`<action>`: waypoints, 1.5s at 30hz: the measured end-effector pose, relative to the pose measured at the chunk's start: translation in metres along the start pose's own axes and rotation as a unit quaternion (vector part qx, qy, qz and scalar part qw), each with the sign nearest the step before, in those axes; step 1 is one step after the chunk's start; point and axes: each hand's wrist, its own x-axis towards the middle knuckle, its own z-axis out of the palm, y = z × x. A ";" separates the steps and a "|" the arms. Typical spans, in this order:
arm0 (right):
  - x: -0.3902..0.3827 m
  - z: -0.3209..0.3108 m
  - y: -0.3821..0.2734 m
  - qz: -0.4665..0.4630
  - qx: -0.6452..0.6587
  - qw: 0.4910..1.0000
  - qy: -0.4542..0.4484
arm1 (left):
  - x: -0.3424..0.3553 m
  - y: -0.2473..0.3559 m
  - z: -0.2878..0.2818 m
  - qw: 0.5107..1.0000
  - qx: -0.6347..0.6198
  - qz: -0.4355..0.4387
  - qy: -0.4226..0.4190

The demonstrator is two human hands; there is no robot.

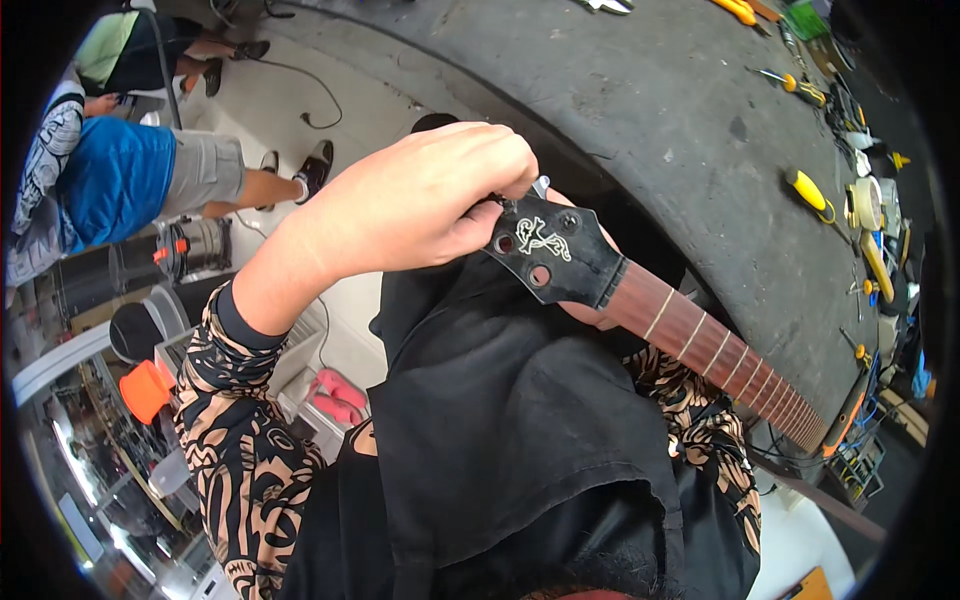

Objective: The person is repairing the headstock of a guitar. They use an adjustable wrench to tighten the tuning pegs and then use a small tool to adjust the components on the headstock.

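A guitar neck (720,350) with a reddish-brown fretboard slants across my lap from the black headstock (560,255) toward the bench at the right. The headstock carries a pale curling inlay, and two of its round holes have nothing through them. My left hand (450,195) is closed at the headstock's far end, thumb and fingers pinched together; what lies between them is hidden. Beside those fingertips a small silver knob (541,187) sticks out, probably a tuning peg. My right hand (583,314) grips the headstock from behind, mostly covered by it.
On the dark bench (640,120) lie a yellow-handled tool (808,190), screwdrivers (800,88), tape rolls (866,203) and an orange-handled tool (848,415) near the neck's end. People stand at the left by a shop vacuum (195,248). A cable (320,85) crosses the floor.
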 end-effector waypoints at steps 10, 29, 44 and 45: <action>0.003 -0.010 0.027 0.140 0.198 0.970 0.006 | -0.036 0.003 0.021 1.000 -0.003 -0.008 0.029; 0.013 -0.021 0.040 0.063 0.140 0.986 -0.069 | -0.051 0.021 0.057 0.991 0.055 -0.079 0.089; 0.010 -0.001 0.024 0.134 0.138 0.975 -0.116 | -0.048 0.020 0.040 0.997 0.052 -0.036 -0.033; 0.014 -0.006 0.029 0.128 0.117 0.975 -0.137 | -0.049 0.020 0.040 0.997 0.050 -0.042 -0.036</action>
